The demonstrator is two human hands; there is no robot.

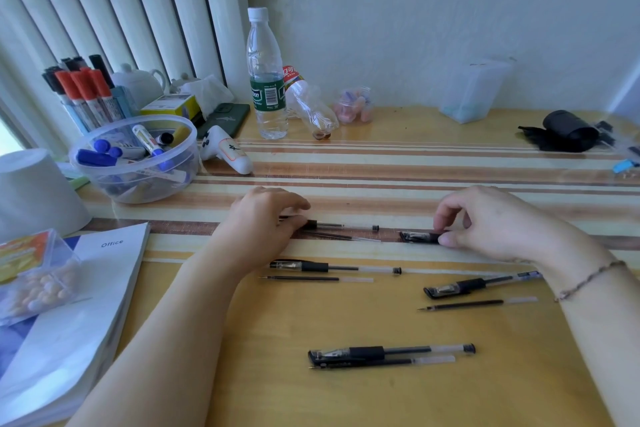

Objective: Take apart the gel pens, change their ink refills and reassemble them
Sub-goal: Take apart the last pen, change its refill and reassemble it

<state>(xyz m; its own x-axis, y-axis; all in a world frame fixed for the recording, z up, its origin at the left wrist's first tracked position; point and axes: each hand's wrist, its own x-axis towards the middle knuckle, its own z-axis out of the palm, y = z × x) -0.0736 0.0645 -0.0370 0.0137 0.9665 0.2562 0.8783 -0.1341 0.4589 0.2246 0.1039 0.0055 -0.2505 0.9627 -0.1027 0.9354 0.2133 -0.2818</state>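
Head view: both hands on pens at far row

Left hand fingers curled on a pen lying on the tabletop. Right hand pinches a second pen by its capped end. Three more pens nearer, each beside a loose refill.

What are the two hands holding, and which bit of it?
The left hand grips a gel pen at its grip end. The right hand pinches a capped pen at its near end with thumb and fingers.
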